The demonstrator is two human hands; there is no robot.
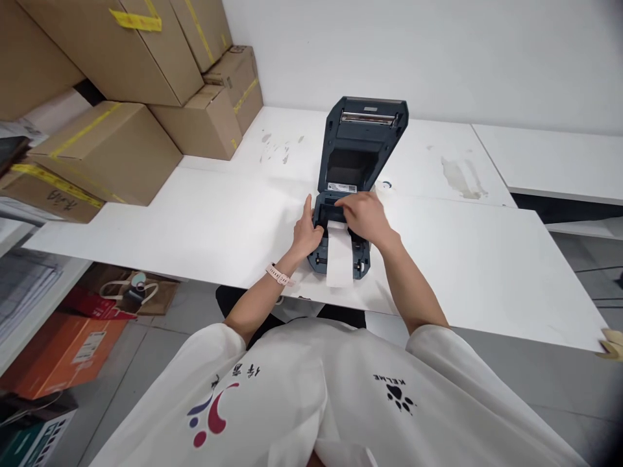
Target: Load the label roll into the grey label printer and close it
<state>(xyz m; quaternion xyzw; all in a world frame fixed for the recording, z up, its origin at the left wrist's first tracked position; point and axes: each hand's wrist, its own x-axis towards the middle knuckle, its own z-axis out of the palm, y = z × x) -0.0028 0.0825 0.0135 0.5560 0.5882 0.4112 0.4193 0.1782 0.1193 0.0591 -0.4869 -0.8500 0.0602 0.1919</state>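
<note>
A dark blue-grey label printer (363, 152) stands on the white table with its lid raised. From its lower bay a white paper strip (339, 259) runs out over the front edge. My left hand (305, 235) grips the printer's left wall, thumb over the inner side and index finger stretched along the outside. Over the right part of the bay is my right hand (366, 215), its fingers bent inward and the index finger pointing left, above the strip's inner end. Whatever lies beneath its curled fingers is hidden.
Cardboard boxes (107, 152) with yellow tape are stacked at the table's left end. The white table (233, 220) reaches the wall behind. Below left are an orange box (63, 353) and a paper bag (163, 298) on the floor. A yellowish object (612, 344) sits at the right front corner.
</note>
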